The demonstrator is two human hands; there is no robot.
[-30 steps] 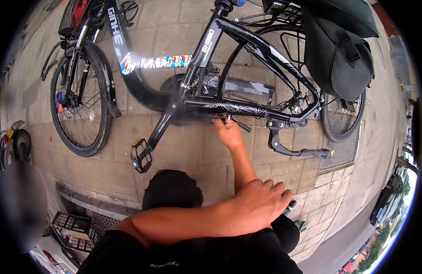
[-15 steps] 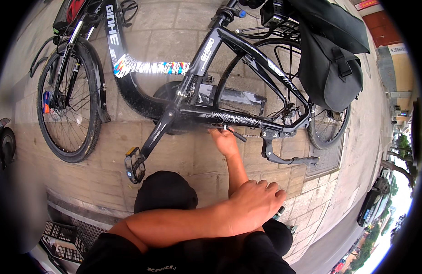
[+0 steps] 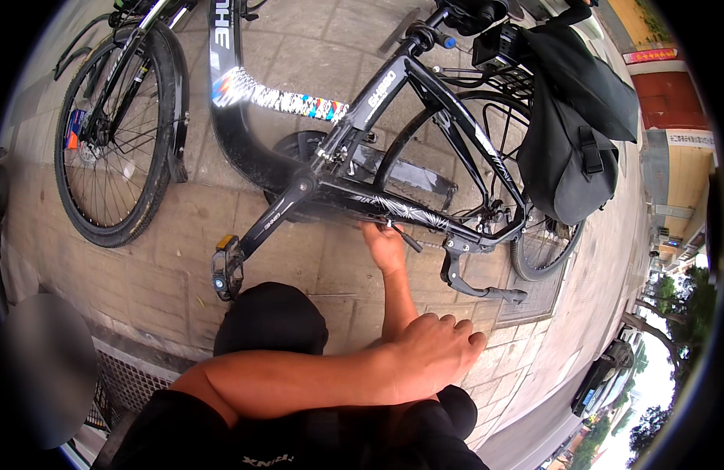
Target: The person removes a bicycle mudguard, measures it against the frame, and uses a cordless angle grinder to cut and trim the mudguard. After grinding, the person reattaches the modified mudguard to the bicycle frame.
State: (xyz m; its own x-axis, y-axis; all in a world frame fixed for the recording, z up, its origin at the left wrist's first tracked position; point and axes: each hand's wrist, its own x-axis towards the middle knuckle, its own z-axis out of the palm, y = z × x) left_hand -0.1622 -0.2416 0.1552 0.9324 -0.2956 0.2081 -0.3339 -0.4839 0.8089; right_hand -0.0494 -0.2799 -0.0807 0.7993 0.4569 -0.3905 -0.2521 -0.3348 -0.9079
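Note:
A black bicycle [image 3: 299, 188] stands side-on before me, with a patterned wrap on its frame. My right hand [image 3: 385, 248] reaches under the lower frame tube behind the crank. Its fingers are closed around a small tool with a black rod-like handle [image 3: 410, 240], whose working end is hidden. My left arm crosses over the right forearm. The left hand [image 3: 436, 351] is curled there with its back up, fingertips tucked out of sight; whatever it may hold is hidden. The crank and pedal [image 3: 229, 269] hang to the left of my right hand.
A kickstand [image 3: 476, 283] juts out from the rear frame. Black pannier bags [image 3: 570, 149] hang over the rear wheel [image 3: 544, 247]. The front wheel [image 3: 115, 141] is at far left. My knee [image 3: 272, 319] is close below the pedal. Paving slabs [image 3: 315, 270] cover the ground.
The view has shifted and tilted, so the bicycle's front sits higher and its rear wheel lower in the picture. Both hands keep nearly the same places and poses.

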